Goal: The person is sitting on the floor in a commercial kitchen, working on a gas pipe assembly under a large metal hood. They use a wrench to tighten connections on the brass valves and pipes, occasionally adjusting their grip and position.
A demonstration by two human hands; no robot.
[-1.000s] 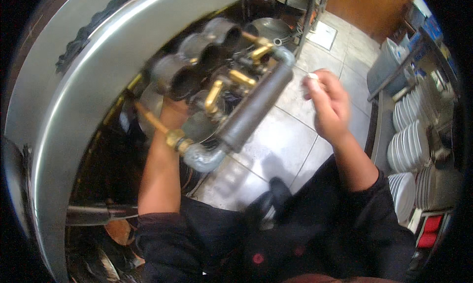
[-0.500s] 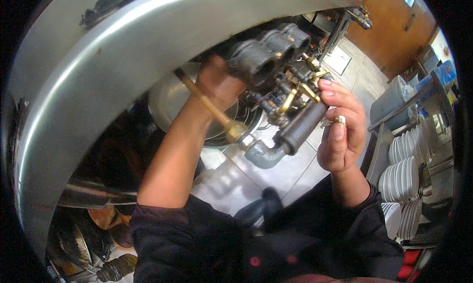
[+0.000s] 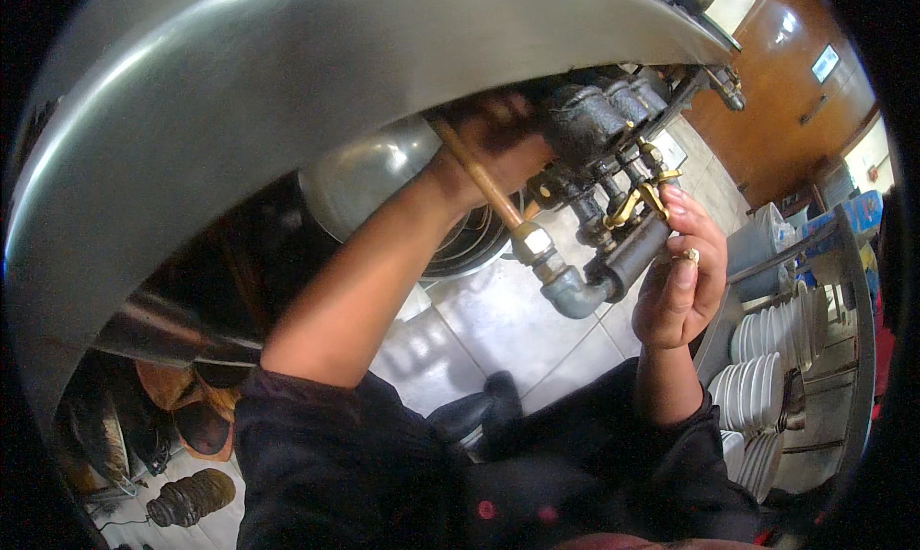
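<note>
A gas manifold pipe point(image 3: 640, 255) hangs below a curved steel edge. It carries several brass valve levers point(image 3: 628, 208) and, above them, dark round burner tubes point(image 3: 585, 119). At its near end, a grey elbow point(image 3: 575, 293) joins a copper tube point(image 3: 479, 178). My left hand point(image 3: 503, 138) reaches under the edge behind the burner tubes; its fingers are blurred and partly hidden. Beside the pipe, my right hand point(image 3: 685, 272) pinches a small pale-tipped object point(image 3: 692, 256) between thumb and fingers. Its upper fingertips lie close by the brass levers; whether they touch cannot be made out.
The broad steel edge point(image 3: 316, 80) curves overhead. A metal pot point(image 3: 369, 176) sits behind my left forearm. Stacked white plates point(image 3: 747, 392) fill a rack at right, near a grey bin point(image 3: 762, 248). A dark ribbed object point(image 3: 192, 497) lies on the tiled floor, lower left.
The view has shifted, so the manifold and both hands appear further right. My left hand now sits further under the steel edge. The right hand keeps its pinch beside the levers.
</note>
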